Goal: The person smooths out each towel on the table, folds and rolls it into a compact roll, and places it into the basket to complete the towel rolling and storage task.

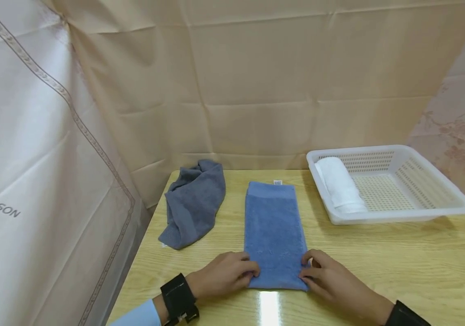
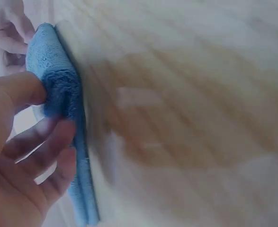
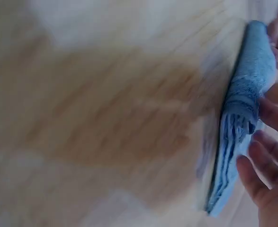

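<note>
A blue towel (image 1: 275,231), folded into a long strip, lies on the table with one short end toward me. That near end is turned over into a thick fold, seen in the left wrist view as a rolled edge (image 2: 51,54). My left hand (image 1: 230,274) pinches the left corner of this end, thumb against the fold and fingers curled beside it. At the opposite corner, my right hand (image 1: 334,280) pinches the towel's edge, where stacked layers (image 3: 231,137) show in the right wrist view. A rumpled grey towel (image 1: 195,203) lies to the left of the blue one.
A white plastic basket (image 1: 403,215) stands at the back right, with a rolled white towel (image 1: 340,185) along its left side. A small white tag (image 1: 277,182) shows at the blue towel's far end. Beige cloth (image 1: 256,90) hangs behind the wooden table (image 1: 379,253).
</note>
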Available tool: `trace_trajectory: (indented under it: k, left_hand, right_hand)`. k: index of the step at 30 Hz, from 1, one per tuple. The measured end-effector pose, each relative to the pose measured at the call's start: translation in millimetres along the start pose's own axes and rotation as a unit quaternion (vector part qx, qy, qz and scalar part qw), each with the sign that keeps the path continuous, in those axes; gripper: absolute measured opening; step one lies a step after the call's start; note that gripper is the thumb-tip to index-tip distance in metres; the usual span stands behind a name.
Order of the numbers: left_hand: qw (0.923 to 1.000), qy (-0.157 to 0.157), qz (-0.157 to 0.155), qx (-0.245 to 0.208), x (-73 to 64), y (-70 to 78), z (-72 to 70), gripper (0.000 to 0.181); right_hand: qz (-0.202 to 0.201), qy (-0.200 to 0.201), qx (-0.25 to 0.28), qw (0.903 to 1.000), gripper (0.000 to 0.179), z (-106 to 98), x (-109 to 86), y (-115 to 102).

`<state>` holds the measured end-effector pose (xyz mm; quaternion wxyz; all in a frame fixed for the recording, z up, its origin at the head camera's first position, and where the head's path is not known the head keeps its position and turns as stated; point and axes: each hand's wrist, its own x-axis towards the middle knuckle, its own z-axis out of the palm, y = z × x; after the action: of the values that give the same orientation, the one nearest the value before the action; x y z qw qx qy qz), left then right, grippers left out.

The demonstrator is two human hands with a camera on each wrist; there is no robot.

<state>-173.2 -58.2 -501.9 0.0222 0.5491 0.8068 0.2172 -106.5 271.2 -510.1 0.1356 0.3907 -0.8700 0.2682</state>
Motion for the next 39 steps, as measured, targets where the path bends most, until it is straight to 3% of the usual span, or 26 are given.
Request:
trace_trajectory:
  k: [5, 8, 11, 17, 20, 23, 26, 28, 30, 34, 37, 39]
  left_hand:
    - [0.9928, 0.015, 0.071, 0.096, 4.7, 4.1, -2.7, 0.019]
    - [0.9896, -0.003, 0.100, 0.103, 5.8, 9.3, -4.2, 0.023]
    - [0.9910, -0.023, 0.098, 0.089, 4.9, 13.8, -7.6, 0.018]
    - [0.9893, -0.052, 0.078, 0.111, 4.8, 15.6, -10.6, 0.022]
    - [0.9942, -0.047, 0.051, 0.083, 6.1, 14.2, -8.5, 0.025]
    - [0.9991, -0.043, 0.003, 0.007, 8.5, 10.2, -7.4, 0.027]
    - [0.9973, -0.030, -0.040, -0.053, 11.2, 4.2, -6.3, 0.026]
    - [0.9963, -0.013, -0.054, -0.065, 12.5, 0.1, -6.3, 0.025]
    - [0.9959, 0.003, -0.062, -0.066, 13.9, -3.4, -6.3, 0.024]
    - [0.9957, 0.018, -0.069, -0.059, 16.5, -7.4, -8.4, 0.024]
    - [0.9984, 0.022, -0.053, -0.003, 18.4, -7.8, -9.3, 0.022]
    - [0.9979, 0.023, -0.030, 0.052, 19.2, -6.7, -9.7, 0.021]
  right_hand:
    - [-0.067, -0.021, -0.126, 0.9895, 0.028, 0, 3.6, -8]
    - [-0.090, -0.035, -0.169, 0.9808, 0.034, 1, 5.5, -10]
    - [-0.084, -0.034, -0.179, 0.9797, 0.034, 3, 6.2, -12]
    - [-0.019, -0.016, -0.111, 0.9936, 0.034, 3, 6.0, -8]
    - [0.034, -0.029, -0.038, 0.9983, 0.029, 1, 6.2, -4]
    - [0.086, -0.046, 0.056, 0.9937, 0.024, -1, 6.8, 2]
    - [0.130, -0.050, 0.130, 0.9817, 0.019, -1, 6.5, 7]
    - [0.150, -0.041, 0.148, 0.9767, 0.017, -1, 5.6, 9]
    - [0.157, -0.025, 0.129, 0.9788, 0.016, 1, 5.8, 10]
    - [0.124, 0.020, 0.025, 0.9918, 0.025, 6, 8.6, 11]
    - [0.048, 0.044, -0.030, 0.9974, 0.025, 7, 10.9, 11]
    - [-0.013, 0.055, -0.050, 0.9971, 0.017, 8, 11.7, 10]
